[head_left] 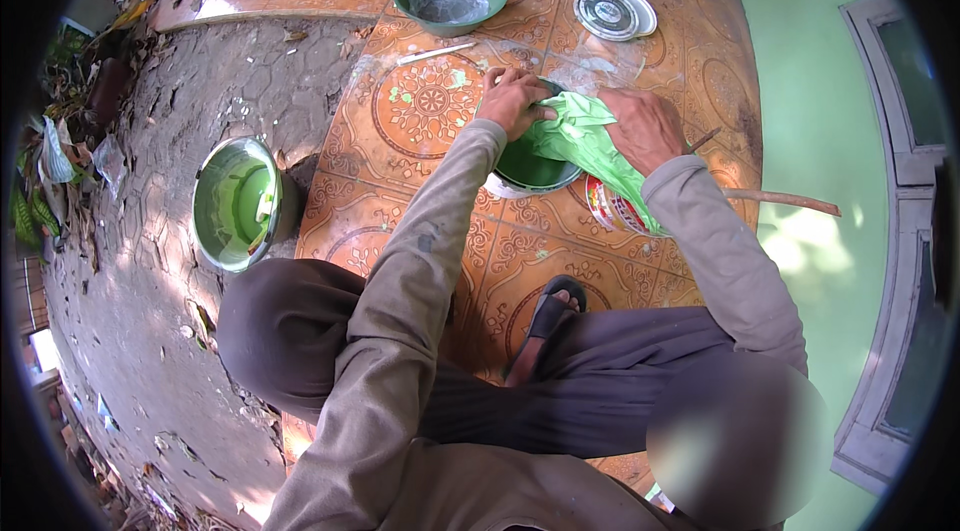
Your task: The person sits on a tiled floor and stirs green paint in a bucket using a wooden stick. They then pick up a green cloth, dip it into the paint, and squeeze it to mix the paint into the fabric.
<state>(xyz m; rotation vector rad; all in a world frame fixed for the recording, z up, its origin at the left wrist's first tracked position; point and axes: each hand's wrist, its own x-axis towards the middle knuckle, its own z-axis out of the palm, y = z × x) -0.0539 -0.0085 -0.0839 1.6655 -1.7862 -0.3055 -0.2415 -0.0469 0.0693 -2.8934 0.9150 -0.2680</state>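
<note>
Our right fingers (pixel 618 109) look closed on the thin green sheet (pixel 580 126), bunching it up. Our left fingers (pixel 524 91) are bent at the rim of the pot (pixel 545 173), right by the sheet. We can't tell if they pinch the sheet or just the rim. The sheet lies over the right side of the pot and hangs down across the red and white tub (pixel 603 208). There is green stuff in the pot that looks like wet paint.

Some things could go wrong here. If we pull the sheet hard, it could rip, since it looks so thin. If its loose end swings, it could wipe green on our right sleeve (pixel 715 221) or drip on the tile floor (pixel 535 256). If we push down on just one side, the pot could tip, and we can't see well what it sits on. The brown stick (pixel 785 200) pokes out past our sleeve, so our arm could bump it.

Our foot (pixel 568 299) is on the tiles too, so a spill could reach it. The bucket (pixel 240 211) on our left also has green inside, but it is well away from our hands.
</note>
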